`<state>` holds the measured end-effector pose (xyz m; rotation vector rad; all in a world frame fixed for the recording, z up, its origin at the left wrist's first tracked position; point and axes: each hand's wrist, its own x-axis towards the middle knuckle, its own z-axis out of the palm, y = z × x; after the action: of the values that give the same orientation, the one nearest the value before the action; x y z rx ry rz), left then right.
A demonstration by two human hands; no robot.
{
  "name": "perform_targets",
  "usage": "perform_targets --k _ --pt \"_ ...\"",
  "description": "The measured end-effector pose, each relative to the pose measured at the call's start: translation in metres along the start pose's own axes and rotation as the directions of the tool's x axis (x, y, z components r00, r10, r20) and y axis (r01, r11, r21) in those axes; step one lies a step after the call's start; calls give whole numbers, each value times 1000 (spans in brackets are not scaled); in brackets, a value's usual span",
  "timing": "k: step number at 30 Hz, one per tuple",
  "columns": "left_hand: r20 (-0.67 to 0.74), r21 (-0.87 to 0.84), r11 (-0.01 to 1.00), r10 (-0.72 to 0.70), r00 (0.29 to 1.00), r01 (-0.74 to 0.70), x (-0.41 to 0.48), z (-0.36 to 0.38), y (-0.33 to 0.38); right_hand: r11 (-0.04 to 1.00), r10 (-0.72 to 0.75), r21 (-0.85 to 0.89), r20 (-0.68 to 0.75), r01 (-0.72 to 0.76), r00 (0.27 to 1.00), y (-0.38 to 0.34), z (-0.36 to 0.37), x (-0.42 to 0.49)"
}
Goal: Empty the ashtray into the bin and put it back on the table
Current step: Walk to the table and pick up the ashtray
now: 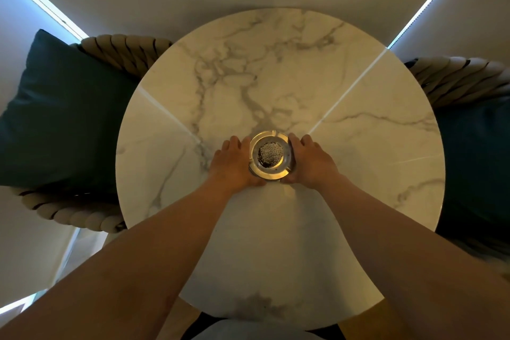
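A round metal ashtray [271, 155] with grey-black ash in its bowl stands near the middle of a round white marble table [278, 85]. My left hand [234, 164] presses against its left side, thumb curled under the near rim. My right hand [310, 163] cups its right side the same way. Both hands grip the ashtray, whose base seems to rest on the tabletop. No bin is in view.
A rope-backed chair with a dark teal cushion [60, 113] stands left of the table. A second rope-backed chair [463, 83] with a dark seat stands on the right. Light strips run along the walls at both upper corners.
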<state>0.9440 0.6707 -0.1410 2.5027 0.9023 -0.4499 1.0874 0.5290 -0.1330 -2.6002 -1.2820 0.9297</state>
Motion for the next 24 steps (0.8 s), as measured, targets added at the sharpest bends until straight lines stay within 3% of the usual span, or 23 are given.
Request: perform_targets --k 24 --pt "-92 -87 990 100 991 -108 -42 3 -16 999 -19 31 -3 19 1000 -23 6 -37"
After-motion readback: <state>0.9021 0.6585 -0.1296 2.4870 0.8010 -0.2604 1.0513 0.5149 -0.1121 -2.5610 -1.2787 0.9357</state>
